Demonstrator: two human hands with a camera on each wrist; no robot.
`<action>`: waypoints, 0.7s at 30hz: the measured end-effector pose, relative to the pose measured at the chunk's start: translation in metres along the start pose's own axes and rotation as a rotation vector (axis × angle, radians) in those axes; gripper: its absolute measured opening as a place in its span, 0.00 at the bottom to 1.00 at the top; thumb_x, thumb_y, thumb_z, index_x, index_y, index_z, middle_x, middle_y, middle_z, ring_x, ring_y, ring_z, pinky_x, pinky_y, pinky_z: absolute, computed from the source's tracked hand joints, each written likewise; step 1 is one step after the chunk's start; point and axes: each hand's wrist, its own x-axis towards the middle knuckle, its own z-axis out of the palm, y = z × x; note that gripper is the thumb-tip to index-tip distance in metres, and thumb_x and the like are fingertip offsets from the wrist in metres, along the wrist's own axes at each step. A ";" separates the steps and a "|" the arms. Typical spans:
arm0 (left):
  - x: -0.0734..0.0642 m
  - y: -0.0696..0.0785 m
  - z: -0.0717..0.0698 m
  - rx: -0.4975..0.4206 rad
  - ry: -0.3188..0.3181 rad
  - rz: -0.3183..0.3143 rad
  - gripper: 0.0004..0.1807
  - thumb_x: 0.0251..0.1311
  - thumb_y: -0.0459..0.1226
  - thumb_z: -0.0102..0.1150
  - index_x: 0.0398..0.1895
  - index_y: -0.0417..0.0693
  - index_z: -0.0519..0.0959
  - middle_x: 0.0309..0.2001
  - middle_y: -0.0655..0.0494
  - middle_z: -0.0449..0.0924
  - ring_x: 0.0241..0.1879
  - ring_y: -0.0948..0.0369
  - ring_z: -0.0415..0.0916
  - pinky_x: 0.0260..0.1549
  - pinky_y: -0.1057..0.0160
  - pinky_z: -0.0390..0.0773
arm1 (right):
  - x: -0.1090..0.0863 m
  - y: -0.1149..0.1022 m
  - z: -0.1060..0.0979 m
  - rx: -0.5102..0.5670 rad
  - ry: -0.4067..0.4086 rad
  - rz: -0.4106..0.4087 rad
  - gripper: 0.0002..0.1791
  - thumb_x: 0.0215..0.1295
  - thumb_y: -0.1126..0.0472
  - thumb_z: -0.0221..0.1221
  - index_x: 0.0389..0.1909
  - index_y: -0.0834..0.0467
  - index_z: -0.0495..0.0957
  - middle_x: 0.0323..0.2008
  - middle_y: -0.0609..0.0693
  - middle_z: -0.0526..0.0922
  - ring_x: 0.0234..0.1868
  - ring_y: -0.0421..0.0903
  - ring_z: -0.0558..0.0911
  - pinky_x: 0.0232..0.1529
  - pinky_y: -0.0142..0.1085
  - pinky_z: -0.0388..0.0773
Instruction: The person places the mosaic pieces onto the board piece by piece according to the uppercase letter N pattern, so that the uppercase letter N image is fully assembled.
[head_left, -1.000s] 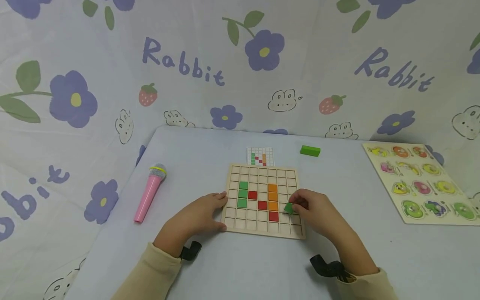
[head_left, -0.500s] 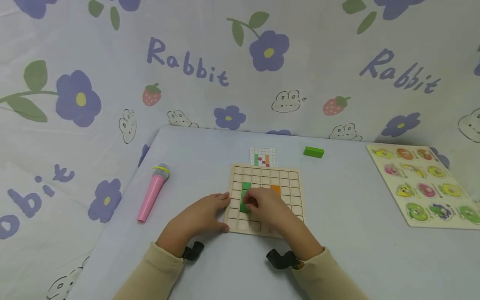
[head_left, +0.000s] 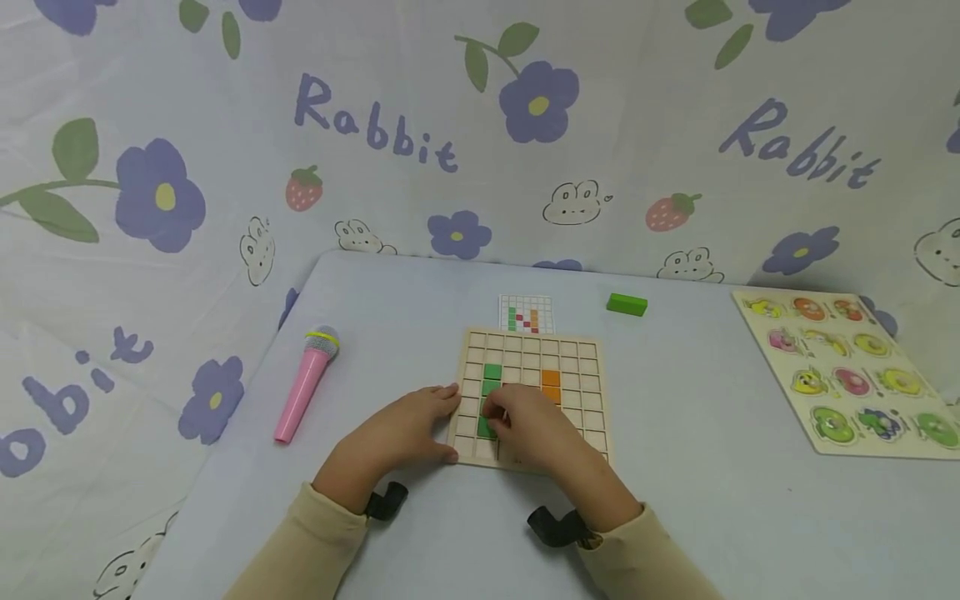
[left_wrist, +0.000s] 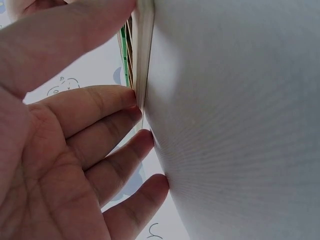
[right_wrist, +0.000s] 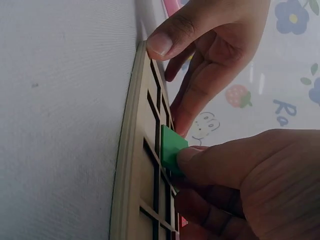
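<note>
A wooden grid board (head_left: 587,377) lies flat on the table, with green square tiles (head_left: 492,372) in a column on its left side. Two orange tiles (head_left: 551,378) show farther right. My left hand (head_left: 397,429) rests at the board's left edge, fingers mostly straight, thumb and fingertips touching the rim. Between thumb and fingers of my right hand (head_left: 536,423) is a green tile (right_wrist: 171,146), tilted against a cell at the lower end of the green column. The right hand covers the middle of the board, so most of the red tiles are hidden.
A small pattern card (head_left: 526,312) sits just behind the board. Beyond it to the right lies a green block (head_left: 627,304). A pink toy microphone (head_left: 303,392) is on the left, and a fruit puzzle board (head_left: 825,358) on the right.
My right hand has moved left across the board, carrying the green tile from the right side to the green column, then slightly toward me. The left hand has stayed at the edge.
</note>
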 end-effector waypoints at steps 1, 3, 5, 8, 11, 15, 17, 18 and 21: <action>0.000 0.000 0.000 0.003 -0.001 -0.001 0.48 0.63 0.42 0.80 0.84 0.45 0.67 0.86 0.53 0.62 0.86 0.49 0.56 0.85 0.47 0.60 | -0.001 0.000 0.000 -0.006 0.003 -0.001 0.04 0.74 0.66 0.69 0.44 0.55 0.88 0.41 0.45 0.86 0.41 0.43 0.81 0.48 0.41 0.85; 0.001 -0.001 0.001 0.010 -0.004 0.001 0.48 0.63 0.43 0.80 0.84 0.45 0.67 0.86 0.53 0.61 0.86 0.49 0.56 0.85 0.47 0.60 | -0.002 -0.001 0.001 -0.019 0.011 -0.006 0.04 0.73 0.65 0.69 0.44 0.55 0.89 0.42 0.46 0.86 0.42 0.43 0.81 0.50 0.42 0.86; 0.002 -0.002 0.002 0.012 -0.007 0.002 0.48 0.63 0.43 0.80 0.84 0.45 0.67 0.86 0.53 0.61 0.86 0.49 0.56 0.85 0.47 0.60 | -0.003 -0.001 0.003 -0.024 0.023 -0.009 0.04 0.73 0.65 0.70 0.44 0.55 0.89 0.42 0.46 0.85 0.43 0.43 0.81 0.52 0.43 0.86; 0.003 -0.002 0.002 0.018 -0.011 0.008 0.48 0.63 0.43 0.80 0.84 0.45 0.67 0.86 0.53 0.61 0.87 0.49 0.56 0.85 0.47 0.60 | -0.004 0.001 0.005 -0.029 0.040 -0.009 0.04 0.72 0.65 0.71 0.44 0.55 0.90 0.42 0.46 0.85 0.43 0.43 0.81 0.53 0.43 0.86; 0.004 -0.001 0.003 0.017 -0.009 0.014 0.48 0.63 0.43 0.80 0.84 0.45 0.67 0.86 0.53 0.61 0.86 0.49 0.56 0.85 0.47 0.60 | -0.004 0.003 0.006 -0.031 0.049 -0.007 0.04 0.72 0.65 0.71 0.43 0.55 0.89 0.41 0.45 0.85 0.43 0.43 0.82 0.53 0.43 0.86; 0.003 0.001 0.003 0.009 -0.008 0.012 0.48 0.62 0.43 0.81 0.83 0.44 0.68 0.86 0.52 0.62 0.86 0.49 0.57 0.85 0.46 0.60 | -0.005 0.004 0.006 -0.031 0.047 -0.015 0.03 0.72 0.64 0.71 0.43 0.54 0.89 0.41 0.44 0.85 0.42 0.42 0.81 0.51 0.42 0.86; 0.001 0.002 0.003 0.005 -0.001 0.012 0.45 0.64 0.43 0.79 0.82 0.43 0.69 0.85 0.52 0.63 0.86 0.49 0.58 0.85 0.46 0.61 | -0.007 0.004 0.002 -0.009 0.043 -0.017 0.03 0.73 0.63 0.70 0.44 0.53 0.89 0.40 0.43 0.84 0.40 0.41 0.80 0.46 0.40 0.85; 0.001 0.003 0.003 0.012 0.015 0.020 0.42 0.66 0.43 0.78 0.81 0.42 0.71 0.85 0.51 0.64 0.85 0.49 0.60 0.84 0.46 0.63 | -0.008 0.003 -0.001 0.007 0.048 -0.027 0.03 0.74 0.62 0.70 0.44 0.52 0.89 0.39 0.42 0.84 0.39 0.41 0.80 0.44 0.38 0.83; -0.003 0.008 0.002 0.012 0.145 0.062 0.28 0.71 0.42 0.73 0.71 0.42 0.81 0.80 0.51 0.73 0.81 0.49 0.68 0.80 0.46 0.70 | -0.014 -0.001 -0.015 0.069 0.099 -0.072 0.03 0.76 0.60 0.68 0.45 0.51 0.89 0.38 0.40 0.84 0.37 0.40 0.78 0.39 0.35 0.80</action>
